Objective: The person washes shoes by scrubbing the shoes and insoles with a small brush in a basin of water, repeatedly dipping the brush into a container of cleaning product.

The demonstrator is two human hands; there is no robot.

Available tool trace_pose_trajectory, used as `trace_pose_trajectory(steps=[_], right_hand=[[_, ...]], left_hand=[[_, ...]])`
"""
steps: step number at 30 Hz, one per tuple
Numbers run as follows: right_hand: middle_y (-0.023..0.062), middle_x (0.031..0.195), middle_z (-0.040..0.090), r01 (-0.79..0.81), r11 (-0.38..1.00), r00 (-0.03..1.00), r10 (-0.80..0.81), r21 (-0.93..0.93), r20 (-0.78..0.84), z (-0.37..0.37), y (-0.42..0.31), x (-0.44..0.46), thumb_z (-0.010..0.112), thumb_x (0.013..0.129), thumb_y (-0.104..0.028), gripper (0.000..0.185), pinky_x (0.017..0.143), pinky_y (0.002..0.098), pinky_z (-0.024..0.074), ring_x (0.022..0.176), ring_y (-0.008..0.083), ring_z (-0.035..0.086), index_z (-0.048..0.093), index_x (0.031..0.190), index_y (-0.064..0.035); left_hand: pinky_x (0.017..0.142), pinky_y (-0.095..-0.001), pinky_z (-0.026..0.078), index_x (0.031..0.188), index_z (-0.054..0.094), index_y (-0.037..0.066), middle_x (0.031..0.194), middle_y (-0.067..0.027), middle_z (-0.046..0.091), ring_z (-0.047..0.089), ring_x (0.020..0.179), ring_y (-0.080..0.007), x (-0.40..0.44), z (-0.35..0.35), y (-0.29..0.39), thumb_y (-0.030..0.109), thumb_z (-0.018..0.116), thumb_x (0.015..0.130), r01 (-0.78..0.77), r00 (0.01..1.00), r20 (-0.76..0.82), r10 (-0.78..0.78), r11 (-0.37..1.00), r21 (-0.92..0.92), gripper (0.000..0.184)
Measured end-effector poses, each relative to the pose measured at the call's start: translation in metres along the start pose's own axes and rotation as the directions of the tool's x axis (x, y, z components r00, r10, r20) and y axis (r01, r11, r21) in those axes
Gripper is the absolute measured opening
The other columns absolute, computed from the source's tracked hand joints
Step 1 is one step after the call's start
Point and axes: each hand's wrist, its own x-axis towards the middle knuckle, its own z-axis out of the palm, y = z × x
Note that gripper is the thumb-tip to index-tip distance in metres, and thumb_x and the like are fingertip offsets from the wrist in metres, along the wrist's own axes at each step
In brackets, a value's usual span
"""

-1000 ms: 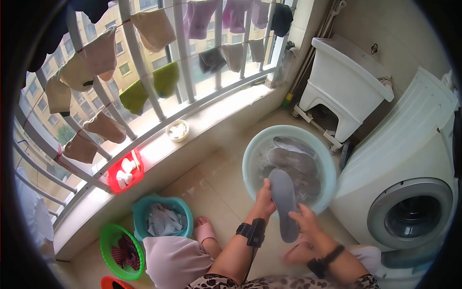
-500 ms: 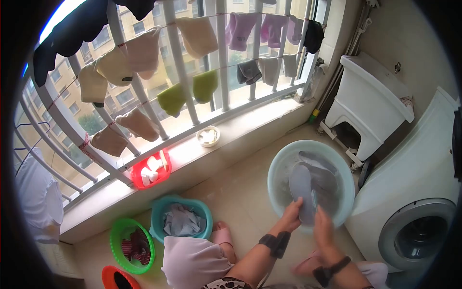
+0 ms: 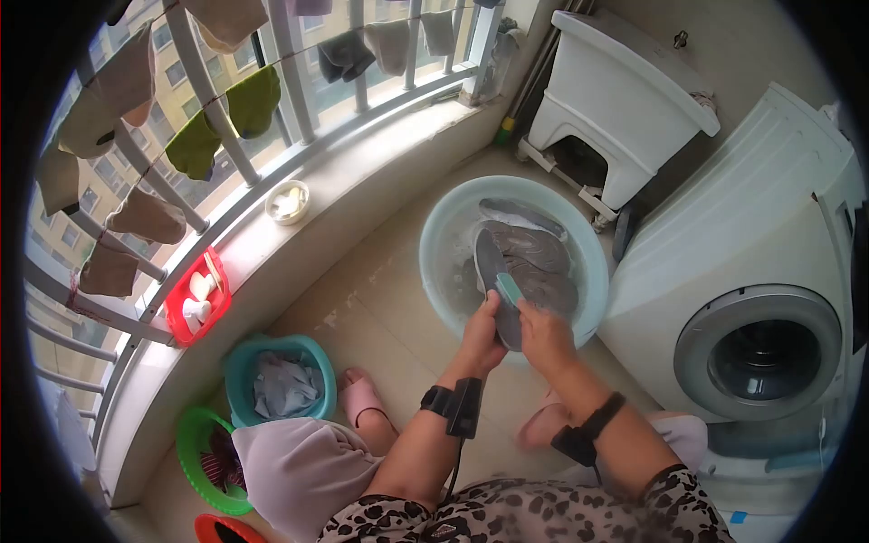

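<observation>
A light blue tub [image 3: 437, 303] on the floor holds water and several grey slippers [image 3: 534, 249]. My left hand [image 3: 484, 333] is closed round the lower end of one grey slipper [image 3: 490, 260], holding it tilted over the near side of the tub. In my right hand [image 3: 546, 339] is a teal scrubbing brush [image 3: 509, 289], pressed against that slipper. Part of the slipper's lower end and the brush's handle are hidden by my fingers.
To the right stands a white washing machine [image 3: 715, 226]; behind the tub is a white washbasin [image 3: 625, 100]. Left are a teal basin [image 3: 237, 385] of clothes, a green basket [image 3: 187, 452] and a red tray [image 3: 187, 330] on the ledge. Socks [image 3: 253, 100] hang above.
The view has shifted down and right, so the tub sits further left and higher. The brush has moved onto the slipper's face, its teal back now showing. Both hands keep their hold.
</observation>
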Motion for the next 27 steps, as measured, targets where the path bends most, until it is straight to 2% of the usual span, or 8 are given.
trace_pose_trajectory(steps=[4,7,11,14,17,20,23,27], right_hand=[[0.0205,0.072,0.059,0.089,0.977,0.993,-0.101,0.194,0.054,-0.003,-0.026,-0.05,0.056,0.085,-0.012,0.033,0.058,0.0455,0.048,0.064,0.0396,0.059,0.058,0.117,-0.0046],[0.0212,0.072,0.059,-0.002,1.0,0.977,-0.003,0.023,0.213,-0.026,-0.041,-0.055,0.054,0.086,-0.012,0.031,0.058,0.0453,0.0478,0.062,0.0416,0.058,0.059,0.116,-0.0036],[0.0235,0.073,0.061,-0.099,0.995,0.992,0.098,0.005,0.085,0.002,0.013,0.005,0.054,0.086,-0.01,0.032,0.059,0.046,0.0484,0.068,0.0411,0.061,0.058,0.116,-0.0021],[0.0238,0.074,0.061,0.091,0.953,0.989,-0.121,0.291,0.088,-0.01,-0.03,-0.031,0.052,0.087,-0.011,0.028,0.059,0.0464,0.0492,0.071,0.0401,0.062,0.059,0.112,-0.002],[0.0237,0.074,0.062,0.026,0.977,0.99,-0.054,0.21,0.128,-0.016,-0.043,-0.055,0.05,0.088,-0.012,0.025,0.059,0.0478,0.0492,0.072,0.0401,0.062,0.058,0.108,-0.0016],[0.0242,0.074,0.062,-0.061,0.998,0.994,0.064,-0.033,0.088,-0.014,-0.025,-0.016,0.049,0.088,-0.013,0.024,0.06,0.0493,0.0483,0.072,0.0404,0.061,0.058,0.106,-0.0009],[0.024,0.076,0.061,-0.079,0.994,0.989,0.07,0.071,0.13,-0.007,-0.013,0.001,0.05,0.086,-0.012,0.025,0.059,0.0495,0.0481,0.071,0.0405,0.062,0.058,0.107,-0.0011],[0.0223,0.071,0.061,0.035,0.989,0.988,-0.056,0.142,0.145,-0.013,-0.039,-0.058,0.051,0.086,-0.012,0.024,0.058,0.0493,0.0483,0.067,0.0402,0.062,0.059,0.106,-0.002]], left_hand=[[0.091,-0.052,0.048,0.135,0.033,0.001,0.124,-0.0176,0.05,0.054,0.111,-0.0309,-0.006,-0.013,0.026,0.041,0.025,0.101,-0.031,0.986,-0.165,0.029,1.0,-0.005,0.053],[0.087,-0.0511,0.049,0.132,0.037,0.0,0.12,-0.0194,0.052,0.054,0.106,-0.0303,-0.007,-0.011,0.015,0.04,0.027,0.101,0.014,0.995,-0.103,-0.014,1.0,-0.01,0.052],[0.096,-0.0502,0.045,0.135,0.033,0.0,0.124,-0.0182,0.05,0.052,0.114,-0.0345,-0.001,-0.003,-0.014,0.041,0.026,0.101,0.078,0.997,-0.02,-0.08,0.993,-0.089,0.055],[0.099,-0.0492,0.043,0.135,0.032,-0.001,0.126,-0.0191,0.049,0.052,0.113,-0.0366,-0.005,-0.014,0.024,0.043,0.023,0.1,-0.009,1.0,-0.022,0.008,0.998,-0.062,0.057],[0.101,-0.0501,0.041,0.137,0.031,0.001,0.129,-0.02,0.047,0.05,0.115,-0.0374,-0.013,-0.006,0.026,0.046,0.021,0.1,-0.021,1.0,0.003,0.021,0.999,-0.04,0.059],[0.1,-0.0551,0.04,0.137,0.032,0.003,0.13,-0.0193,0.045,0.048,0.117,-0.0372,-0.009,0.003,-0.003,0.046,0.023,0.1,0.059,0.993,0.112,-0.046,0.991,-0.116,0.057],[0.099,-0.0557,0.04,0.137,0.032,0.003,0.131,-0.0191,0.045,0.048,0.117,-0.0372,-0.001,-0.007,-0.005,0.045,0.024,0.1,0.045,0.999,0.002,-0.045,0.991,-0.127,0.057],[0.1,-0.0497,0.042,0.136,0.033,0.002,0.126,-0.0187,0.05,0.051,0.115,-0.0335,-0.012,-0.01,0.032,0.044,0.024,0.1,-0.058,0.998,0.0,0.058,0.998,-0.032,0.056]])
